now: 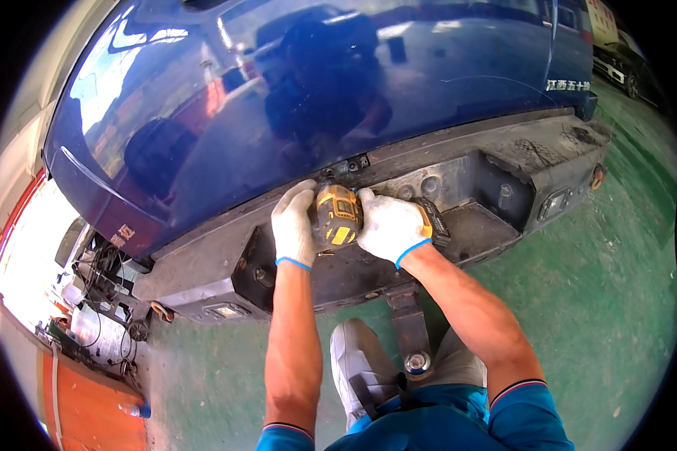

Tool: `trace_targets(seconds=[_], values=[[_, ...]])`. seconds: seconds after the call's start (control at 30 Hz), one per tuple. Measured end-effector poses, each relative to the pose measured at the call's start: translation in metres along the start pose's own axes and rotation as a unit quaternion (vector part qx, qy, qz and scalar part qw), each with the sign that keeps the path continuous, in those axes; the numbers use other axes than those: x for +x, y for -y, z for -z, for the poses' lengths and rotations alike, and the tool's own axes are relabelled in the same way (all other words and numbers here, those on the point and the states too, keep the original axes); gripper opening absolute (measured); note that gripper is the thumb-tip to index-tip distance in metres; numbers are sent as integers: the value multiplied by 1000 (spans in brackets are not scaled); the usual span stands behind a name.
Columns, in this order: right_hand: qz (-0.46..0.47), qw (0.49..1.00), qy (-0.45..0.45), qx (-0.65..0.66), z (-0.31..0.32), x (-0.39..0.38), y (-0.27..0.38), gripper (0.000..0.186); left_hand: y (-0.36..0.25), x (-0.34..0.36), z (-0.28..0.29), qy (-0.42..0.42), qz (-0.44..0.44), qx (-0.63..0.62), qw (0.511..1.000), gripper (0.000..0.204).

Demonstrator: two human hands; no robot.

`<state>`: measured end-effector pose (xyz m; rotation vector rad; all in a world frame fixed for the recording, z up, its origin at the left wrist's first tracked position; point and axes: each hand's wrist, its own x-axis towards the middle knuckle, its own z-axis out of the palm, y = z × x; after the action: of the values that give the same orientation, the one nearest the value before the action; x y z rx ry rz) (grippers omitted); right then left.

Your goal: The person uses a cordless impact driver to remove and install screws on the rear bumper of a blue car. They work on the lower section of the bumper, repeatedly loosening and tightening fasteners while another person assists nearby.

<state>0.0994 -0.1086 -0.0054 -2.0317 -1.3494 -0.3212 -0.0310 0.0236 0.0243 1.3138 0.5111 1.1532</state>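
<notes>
The right hand (390, 227) grips the yellow drill (340, 216) near the car's bottom edge (447, 144). The left hand (293, 225) is at the drill's nine o'clock, grip unclear. Open floor (587, 319) lies at four o'clock.

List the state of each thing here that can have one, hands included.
Power drill: held, nose toward the blue tailgate; running or not, unclear.
Battery pack: attached to the drill.
Left hand: gloved, beside the drill's body; grip unclear.
Right hand: gloved, closed around the drill's handle.
Blue tailgate: shut.
Bumper: mounted, scuffed.
Tow hitch: projecting from beneath the bumper.
</notes>
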Motion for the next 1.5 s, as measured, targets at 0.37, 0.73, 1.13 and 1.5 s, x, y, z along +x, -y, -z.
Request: trace_targets(seconds=[0.37,0.73,1.13,1.5], values=[[32,999,-30,-12,-4,-1,-10,26,-39,37,-13,140,132,217,957,38],[34,999,-1,1,7,-4,2,30,5,65,23,260,-387,501,729,37],[37,999,22,-9,12,-8,-1,33,-21,31,-22,119,148,75,979,37],[42,999,5,-4,11,-10,-3,30,-15,32,-20,119,158,28,980,41]])
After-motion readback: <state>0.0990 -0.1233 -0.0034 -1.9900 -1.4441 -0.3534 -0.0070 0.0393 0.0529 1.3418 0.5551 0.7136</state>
